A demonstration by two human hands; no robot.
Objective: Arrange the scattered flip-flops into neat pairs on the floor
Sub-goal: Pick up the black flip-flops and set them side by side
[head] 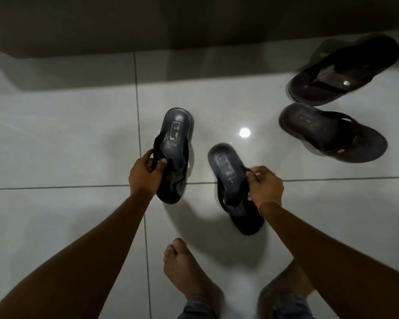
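My left hand point(145, 174) grips the strap of a dark grey flip-flop point(174, 143), heel pointing away from me. My right hand point(264, 186) pinches the strap of the matching grey flip-flop point(228, 171), which is tilted with its heel toward the upper left. The two grey flip-flops are a hand's width apart over the white tiled floor point(67, 134). At the upper right lie two dark brown flip-flops, one point(346, 72) angled up to the right, the other point(327, 132) below it pointing right, toes in different directions.
A dark wall base point(78, 42) runs along the top of the view. My bare feet point(189, 272) stand at the bottom centre, close under the right-hand grey flip-flop. A bright lamp reflection point(244, 132) shines on the tiles between the two pairs.
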